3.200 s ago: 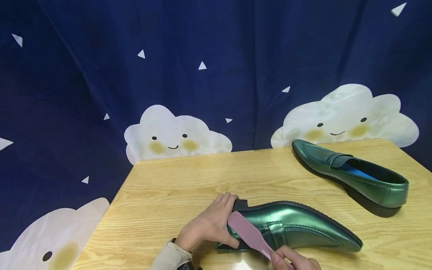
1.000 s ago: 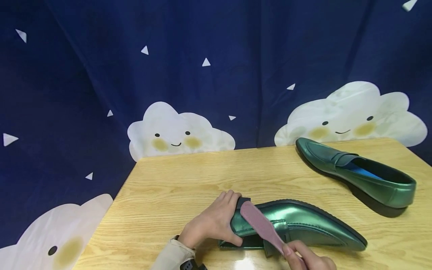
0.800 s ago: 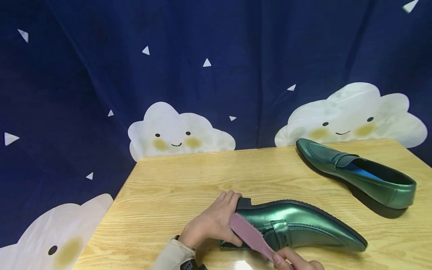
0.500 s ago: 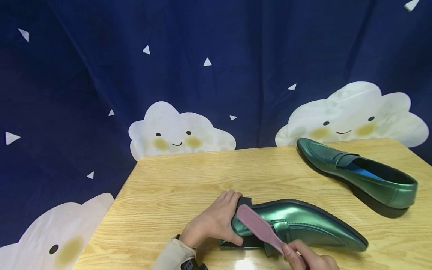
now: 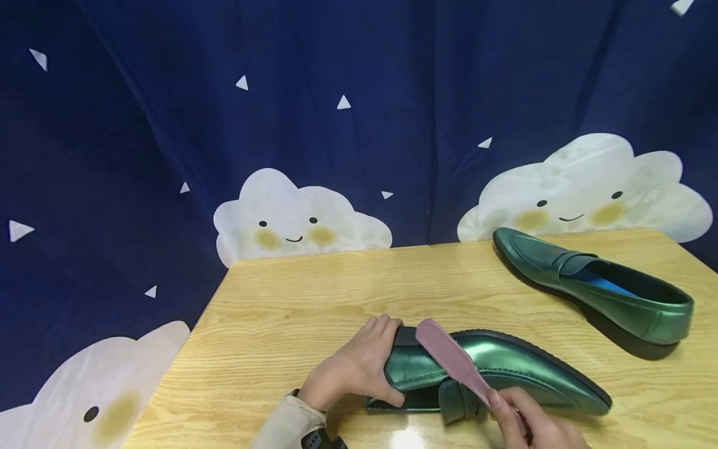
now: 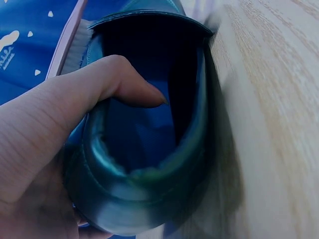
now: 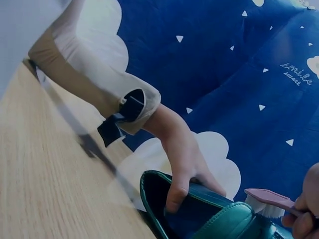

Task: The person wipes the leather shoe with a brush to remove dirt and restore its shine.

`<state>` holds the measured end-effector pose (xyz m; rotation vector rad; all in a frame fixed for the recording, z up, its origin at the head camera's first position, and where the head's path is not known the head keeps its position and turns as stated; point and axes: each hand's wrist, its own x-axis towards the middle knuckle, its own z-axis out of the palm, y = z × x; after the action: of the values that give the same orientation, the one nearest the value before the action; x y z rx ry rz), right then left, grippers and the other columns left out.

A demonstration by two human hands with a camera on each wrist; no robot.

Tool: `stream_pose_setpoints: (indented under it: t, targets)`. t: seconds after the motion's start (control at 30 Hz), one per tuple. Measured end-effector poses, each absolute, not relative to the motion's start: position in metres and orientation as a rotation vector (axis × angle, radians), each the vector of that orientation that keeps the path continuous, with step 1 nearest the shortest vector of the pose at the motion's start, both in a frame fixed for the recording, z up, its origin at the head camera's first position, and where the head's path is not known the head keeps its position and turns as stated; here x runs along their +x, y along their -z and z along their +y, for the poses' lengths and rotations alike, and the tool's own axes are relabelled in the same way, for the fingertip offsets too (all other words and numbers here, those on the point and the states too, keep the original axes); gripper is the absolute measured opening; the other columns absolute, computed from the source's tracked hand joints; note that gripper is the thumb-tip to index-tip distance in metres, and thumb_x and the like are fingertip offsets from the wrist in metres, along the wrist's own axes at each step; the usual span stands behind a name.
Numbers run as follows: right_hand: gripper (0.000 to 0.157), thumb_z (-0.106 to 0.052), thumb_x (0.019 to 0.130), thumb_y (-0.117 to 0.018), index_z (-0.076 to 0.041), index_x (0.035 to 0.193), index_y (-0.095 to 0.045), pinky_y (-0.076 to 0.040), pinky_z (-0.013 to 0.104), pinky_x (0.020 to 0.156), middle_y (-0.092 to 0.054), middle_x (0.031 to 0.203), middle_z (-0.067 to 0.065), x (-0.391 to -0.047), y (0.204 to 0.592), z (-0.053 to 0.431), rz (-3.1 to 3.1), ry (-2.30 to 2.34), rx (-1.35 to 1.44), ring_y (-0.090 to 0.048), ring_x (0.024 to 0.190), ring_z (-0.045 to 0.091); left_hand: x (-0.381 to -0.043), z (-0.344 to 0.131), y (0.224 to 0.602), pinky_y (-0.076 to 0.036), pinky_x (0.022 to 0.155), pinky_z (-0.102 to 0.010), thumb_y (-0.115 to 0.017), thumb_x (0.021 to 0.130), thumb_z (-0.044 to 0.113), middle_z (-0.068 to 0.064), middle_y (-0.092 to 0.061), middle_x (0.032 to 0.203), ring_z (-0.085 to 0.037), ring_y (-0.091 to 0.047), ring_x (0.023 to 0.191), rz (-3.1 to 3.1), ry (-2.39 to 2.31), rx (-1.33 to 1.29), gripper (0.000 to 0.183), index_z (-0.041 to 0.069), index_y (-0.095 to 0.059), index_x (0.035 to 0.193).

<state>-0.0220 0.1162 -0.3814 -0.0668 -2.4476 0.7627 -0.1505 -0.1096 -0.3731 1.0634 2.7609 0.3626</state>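
Note:
A metallic green loafer [image 5: 527,355] lies on its side on the table, toe to the right and opening facing the person. My left hand [image 5: 357,368] grips its heel end; in the left wrist view the thumb [image 6: 117,74] hooks into the opening. My right hand [image 5: 535,419] holds a pink shoe brush [image 5: 449,354] by its handle. White bristles [image 7: 266,209] show under the brush head in the right wrist view, against the loafer's upper side. From the head view the bristles are hidden beneath the brush back.
A second green loafer [image 5: 594,290] stands upright on its sole at the table's back right, blue lining visible. The wooden table [image 5: 269,324] ends at a dark blue curtain [image 5: 314,125] printed with clouds and triangles.
The brush has swept back and forth along the loafer's side, from near the heel to further right and up now. The left hand and both loafers have stayed in place.

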Motion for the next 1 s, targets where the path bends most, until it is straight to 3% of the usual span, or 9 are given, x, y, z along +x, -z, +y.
stream_pose_setpoints:
  t: [0.47, 0.67, 0.83, 1.0]
  targets:
    - [0.02, -0.021, 0.096, -0.059, -0.011, 0.079, -0.064, -0.02, 0.022, 0.041, -0.031, 0.051, -0.008, -0.025, 0.372, 0.135, -2.458, -0.747, -0.281, -0.024, 0.042, 0.003, -0.151, -0.108, 0.372, -0.04, 0.097, -0.029, -0.083, 0.064, 0.045, -0.007, -0.041, 0.131, -0.016, -0.04, 0.111, 2.74, -0.378, 1.065, 0.107, 0.003, -0.029, 0.145]
    - [0.015, -0.014, 0.09, -0.066, -0.019, 0.076, -0.061, -0.019, 0.017, 0.039, -0.026, 0.052, -0.018, -0.023, 0.381, 0.124, -2.469, -0.756, -0.109, -0.021, 0.041, -0.006, -0.15, -0.109, 0.373, -0.041, 0.094, -0.027, -0.084, 0.062, 0.045, -0.005, -0.043, 0.126, -0.015, -0.04, 0.107, 2.747, -0.402, 1.074, 0.106, 0.003, -0.031, 0.143]
    - [0.023, -0.009, 0.085, -0.071, -0.023, 0.073, -0.057, -0.016, 0.013, 0.037, -0.021, 0.051, -0.028, -0.021, 0.392, 0.11, -2.436, -0.846, 0.038, -0.016, 0.04, -0.012, -0.15, -0.11, 0.373, -0.041, 0.092, -0.027, -0.084, 0.061, 0.045, -0.004, -0.044, 0.124, -0.015, -0.04, 0.106, 2.749, -0.414, 1.076, 0.106, 0.003, -0.031, 0.143]
    - [0.032, -0.009, 0.083, -0.072, -0.029, 0.07, -0.052, -0.02, 0.012, 0.035, -0.023, 0.052, -0.034, -0.019, 0.406, 0.098, -2.38, -0.983, 0.214, -0.021, 0.041, -0.015, -0.149, -0.112, 0.374, -0.041, 0.093, -0.026, -0.086, 0.059, 0.043, -0.004, -0.046, 0.123, -0.013, -0.04, 0.104, 2.76, -0.441, 1.117, 0.106, 0.002, -0.033, 0.142]
